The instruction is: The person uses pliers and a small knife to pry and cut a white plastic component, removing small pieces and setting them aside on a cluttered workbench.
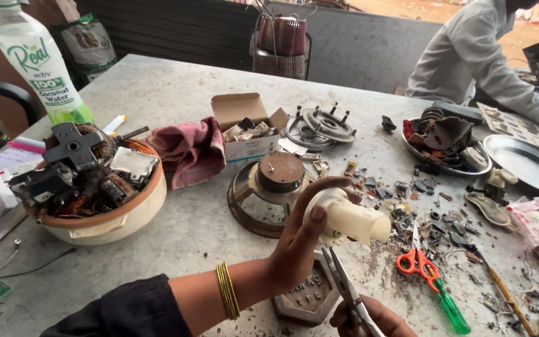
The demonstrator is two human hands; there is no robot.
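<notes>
Left hand (301, 240) grips a white plastic part (349, 218); right hand (369, 318) holds pliers (344, 281).

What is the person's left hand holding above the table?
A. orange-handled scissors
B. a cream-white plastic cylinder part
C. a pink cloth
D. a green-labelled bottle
B: the left hand grips a cream-white plastic cylinder part, while the scissors, bottle and pink cloth all rest on the table; the right hand holds pliers.
</notes>
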